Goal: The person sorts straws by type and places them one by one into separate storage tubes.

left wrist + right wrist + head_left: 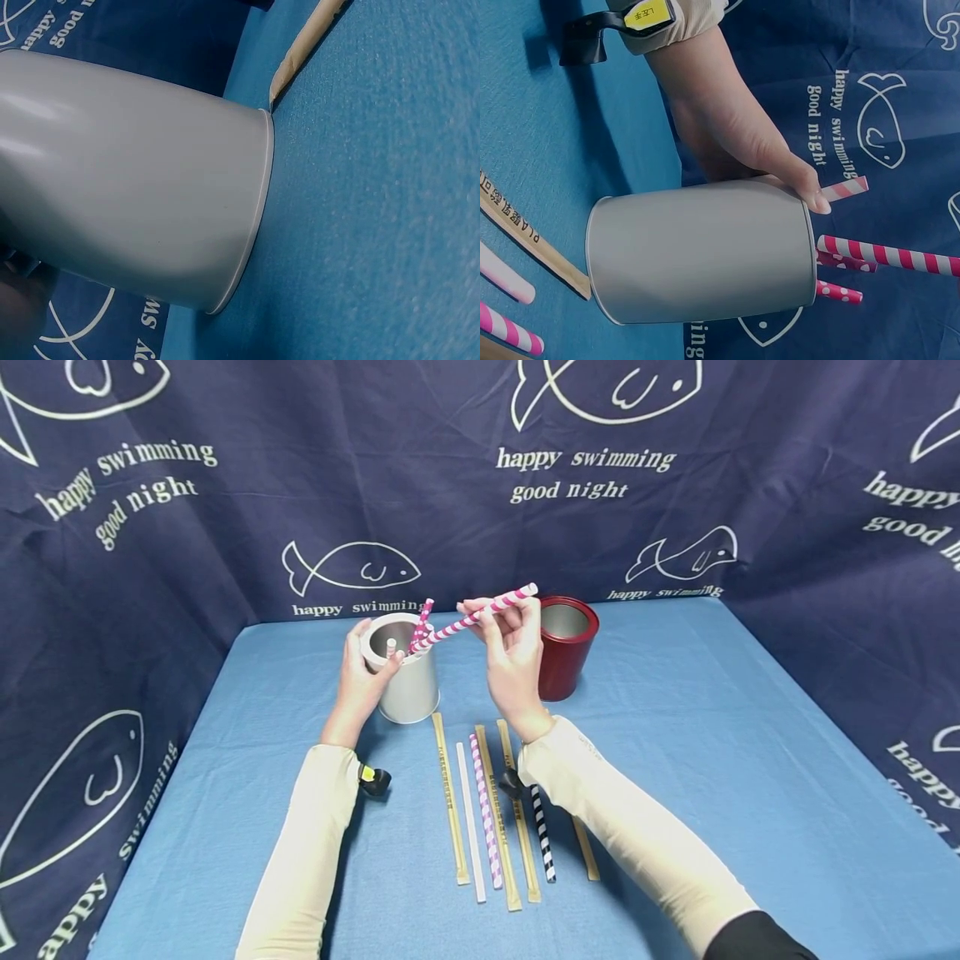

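Observation:
My left hand grips the rim of a white can that stands upright on the table, with the thumb on the near side. My right hand pinches a pink-and-white striped straw, held slanting. Its lower end is at the can's rim; in the right wrist view the striped straw ends right by the opening. Inside the can stand pink dotted straws and a pale pink striped straw. The left wrist view shows mostly the can's side.
A red can stands open behind my right hand. In front lies a row of straws: paper-wrapped ones, a plain pale one, a purple-striped one and a black-striped one. My right sleeve partly covers another wrapped straw.

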A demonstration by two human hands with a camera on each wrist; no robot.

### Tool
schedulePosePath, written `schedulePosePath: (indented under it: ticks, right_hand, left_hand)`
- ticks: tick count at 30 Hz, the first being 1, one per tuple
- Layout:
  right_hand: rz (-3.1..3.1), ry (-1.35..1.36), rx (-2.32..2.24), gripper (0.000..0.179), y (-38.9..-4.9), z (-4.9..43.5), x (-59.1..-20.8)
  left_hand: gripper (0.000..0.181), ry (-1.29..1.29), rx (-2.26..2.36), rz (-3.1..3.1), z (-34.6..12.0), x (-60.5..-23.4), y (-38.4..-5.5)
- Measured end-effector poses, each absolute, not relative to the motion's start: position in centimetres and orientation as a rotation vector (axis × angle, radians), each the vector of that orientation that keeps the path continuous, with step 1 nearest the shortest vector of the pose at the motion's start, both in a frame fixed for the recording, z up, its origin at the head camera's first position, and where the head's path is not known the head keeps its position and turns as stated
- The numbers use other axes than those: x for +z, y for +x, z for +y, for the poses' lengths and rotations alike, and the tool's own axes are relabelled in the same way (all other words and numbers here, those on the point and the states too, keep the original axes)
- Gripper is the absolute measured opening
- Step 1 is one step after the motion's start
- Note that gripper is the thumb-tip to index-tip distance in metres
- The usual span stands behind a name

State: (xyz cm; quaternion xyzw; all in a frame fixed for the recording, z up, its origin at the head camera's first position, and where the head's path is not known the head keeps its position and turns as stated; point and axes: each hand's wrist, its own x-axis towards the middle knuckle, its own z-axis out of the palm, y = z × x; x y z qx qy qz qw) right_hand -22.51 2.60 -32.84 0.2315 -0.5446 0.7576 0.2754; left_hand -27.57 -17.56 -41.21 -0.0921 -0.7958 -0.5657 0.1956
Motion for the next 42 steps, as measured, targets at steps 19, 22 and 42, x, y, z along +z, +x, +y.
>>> schedulePosePath:
  ticks: [19,22,42]
  right_hand:
    - [-1.598,0.626,1.883,0.022,-23.5,1.5,-33.3]
    - [-1.627,0.639,1.834,0.024,-23.7,1.2,-33.4]
    - [-1.932,0.57,1.679,0.022,-25.5,-0.6,-35.3]
  left_hand:
    - [0.082,-0.243,-1.603,-2.234,-17.6,-41.2,-27.5]
    - [0.082,-0.251,-1.607,-2.23,-17.6,-41.2,-27.5]
    - [0.075,-0.295,-1.593,-2.236,-17.6,-41.0,-27.5]
